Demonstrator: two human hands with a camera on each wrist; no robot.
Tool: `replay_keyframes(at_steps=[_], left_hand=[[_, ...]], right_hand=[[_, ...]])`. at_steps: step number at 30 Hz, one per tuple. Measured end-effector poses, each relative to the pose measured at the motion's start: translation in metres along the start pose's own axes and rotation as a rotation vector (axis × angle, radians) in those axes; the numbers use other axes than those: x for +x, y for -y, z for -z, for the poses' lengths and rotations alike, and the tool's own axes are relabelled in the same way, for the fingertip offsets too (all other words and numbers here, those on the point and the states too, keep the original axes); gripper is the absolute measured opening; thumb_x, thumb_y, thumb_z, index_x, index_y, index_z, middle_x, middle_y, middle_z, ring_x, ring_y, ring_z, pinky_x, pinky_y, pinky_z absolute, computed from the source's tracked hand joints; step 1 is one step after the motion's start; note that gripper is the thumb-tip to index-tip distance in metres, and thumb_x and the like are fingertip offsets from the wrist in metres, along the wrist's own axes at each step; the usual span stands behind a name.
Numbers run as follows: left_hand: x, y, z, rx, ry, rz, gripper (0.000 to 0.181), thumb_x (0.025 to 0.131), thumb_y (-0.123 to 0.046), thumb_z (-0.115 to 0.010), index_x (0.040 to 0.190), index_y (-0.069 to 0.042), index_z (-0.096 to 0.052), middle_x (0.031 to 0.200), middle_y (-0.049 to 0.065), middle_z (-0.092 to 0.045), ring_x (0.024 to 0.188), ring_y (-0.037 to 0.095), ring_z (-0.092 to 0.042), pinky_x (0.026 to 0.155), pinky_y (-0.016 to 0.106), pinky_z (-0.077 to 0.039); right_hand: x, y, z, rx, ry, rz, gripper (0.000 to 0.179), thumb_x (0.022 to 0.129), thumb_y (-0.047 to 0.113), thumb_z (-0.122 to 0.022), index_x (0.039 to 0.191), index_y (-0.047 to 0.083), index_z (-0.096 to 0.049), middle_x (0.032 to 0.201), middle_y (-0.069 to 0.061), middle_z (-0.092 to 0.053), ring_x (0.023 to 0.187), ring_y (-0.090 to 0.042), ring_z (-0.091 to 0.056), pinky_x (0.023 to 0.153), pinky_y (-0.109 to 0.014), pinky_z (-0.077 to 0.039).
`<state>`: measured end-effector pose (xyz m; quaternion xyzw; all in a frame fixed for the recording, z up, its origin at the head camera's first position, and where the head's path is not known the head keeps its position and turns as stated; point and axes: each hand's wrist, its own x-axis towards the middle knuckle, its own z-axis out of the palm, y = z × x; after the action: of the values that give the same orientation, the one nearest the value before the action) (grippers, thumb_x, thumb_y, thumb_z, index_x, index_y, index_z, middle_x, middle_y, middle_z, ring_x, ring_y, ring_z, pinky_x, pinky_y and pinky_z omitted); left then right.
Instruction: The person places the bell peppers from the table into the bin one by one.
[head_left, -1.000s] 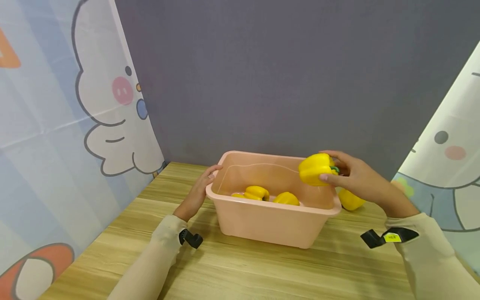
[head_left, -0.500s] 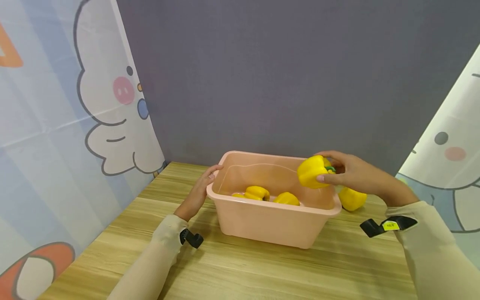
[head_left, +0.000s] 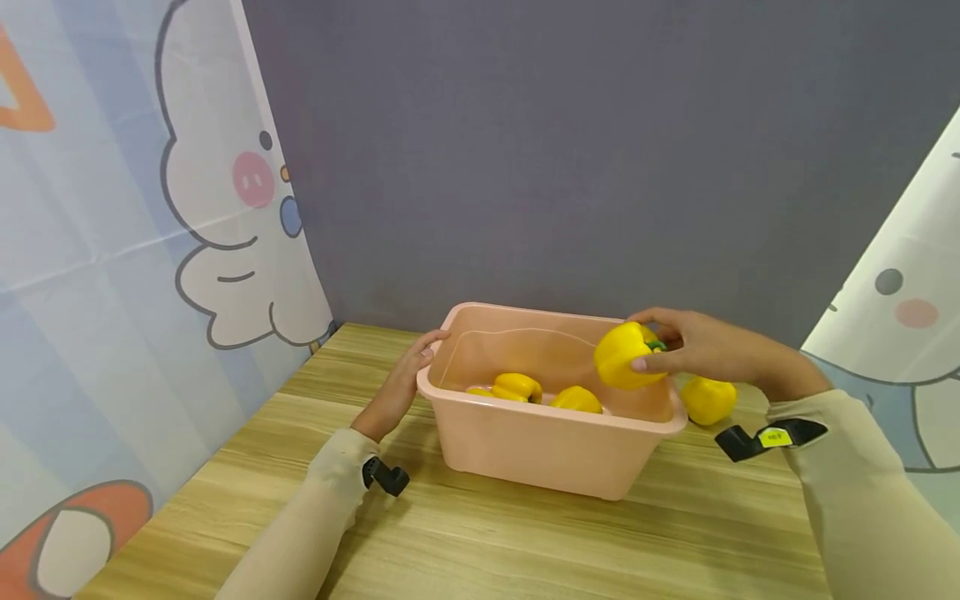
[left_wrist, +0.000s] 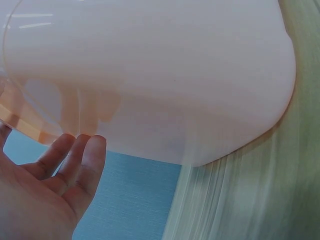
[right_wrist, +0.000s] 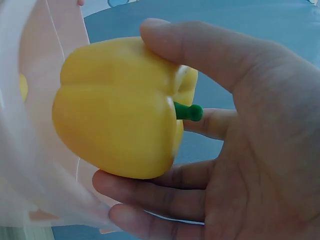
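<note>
A pale pink plastic tub (head_left: 540,446) stands on the wooden table. My left hand (head_left: 397,385) holds its left rim, fingertips against the outer wall in the left wrist view. My right hand (head_left: 708,346) grips a yellow bell pepper (head_left: 621,358) over the tub's right end, its upper part level with the far rim. Thumb and fingers span the pepper's sides, and its green stem (right_wrist: 189,111) points toward the palm. Inside the tub lie a yellow pepper (head_left: 517,387), another pepper (head_left: 576,399) and a partly hidden yellow piece (head_left: 480,391).
Another yellow pepper (head_left: 708,402) sits on the table (head_left: 480,542) just right of the tub, below my right forearm. A grey panel (head_left: 570,158) rises behind the tub. Printed curtains (head_left: 90,333) hang at left and right.
My right hand has lowered slightly with the pepper, bringing it a little deeper over the tub's right end. The left hand and tub stay in place; the view has shifted slightly.
</note>
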<state>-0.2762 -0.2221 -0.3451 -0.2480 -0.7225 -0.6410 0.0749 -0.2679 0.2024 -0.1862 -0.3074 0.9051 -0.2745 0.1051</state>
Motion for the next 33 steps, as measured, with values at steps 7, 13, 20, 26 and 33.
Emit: replay_keyframes(at_steps=[7, 13, 20, 26, 33], left_hand=[[0.000, 0.001, 0.000, 0.012, -0.009, 0.000, 0.051, 0.107, -0.038, -0.033, 0.152, -0.015, -0.036, 0.159, 0.007, -0.028, 0.138, 0.033, -0.038, 0.103, 0.050, -0.040], [0.001, 0.002, -0.001, 0.012, -0.013, -0.007, 0.051, 0.107, -0.038, -0.033, 0.152, -0.015, -0.037, 0.158, 0.008, -0.030, 0.137, 0.034, -0.040, 0.102, 0.048, -0.041], [0.000, 0.000, -0.001, -0.002, 0.000, -0.013, 0.053, 0.106, -0.038, -0.034, 0.152, -0.013, -0.036, 0.158, 0.010, -0.031, 0.136, 0.036, -0.040, 0.101, 0.050, -0.041], [0.001, 0.000, 0.000, -0.015, 0.009, -0.022, 0.053, 0.106, -0.038, -0.033, 0.153, -0.013, -0.035, 0.156, 0.013, -0.033, 0.136, 0.038, -0.041, 0.100, 0.048, -0.043], [0.000, 0.001, -0.001, -0.013, 0.004, -0.017, 0.054, 0.106, -0.040, -0.035, 0.153, -0.014, -0.036, 0.156, 0.013, -0.034, 0.136, 0.038, -0.041, 0.099, 0.045, -0.043]], right_hand=[[0.005, 0.003, 0.004, 0.004, 0.045, -0.040, 0.065, 0.094, 0.037, -0.071, 0.145, 0.010, -0.042, 0.113, -0.009, -0.068, 0.096, -0.023, -0.066, 0.082, -0.038, -0.054], [0.010, 0.005, 0.007, 0.011, 0.033, -0.082, 0.064, 0.094, 0.044, -0.069, 0.143, 0.014, -0.043, 0.112, -0.006, -0.069, 0.099, -0.024, -0.065, 0.083, -0.040, -0.054], [0.023, 0.004, 0.008, -0.008, 0.068, -0.105, 0.067, 0.093, 0.047, -0.069, 0.145, 0.013, -0.042, 0.112, -0.003, -0.069, 0.097, -0.023, -0.063, 0.083, -0.040, -0.052], [0.031, 0.007, 0.008, 0.002, 0.089, -0.130, 0.068, 0.093, 0.048, -0.068, 0.145, 0.013, -0.041, 0.110, -0.005, -0.069, 0.092, -0.028, -0.062, 0.082, -0.040, -0.051], [0.037, 0.009, 0.004, 0.000, 0.075, -0.130, 0.069, 0.092, 0.050, -0.069, 0.145, 0.014, -0.042, 0.114, -0.006, -0.068, 0.096, -0.028, -0.062, 0.084, -0.040, -0.051]])
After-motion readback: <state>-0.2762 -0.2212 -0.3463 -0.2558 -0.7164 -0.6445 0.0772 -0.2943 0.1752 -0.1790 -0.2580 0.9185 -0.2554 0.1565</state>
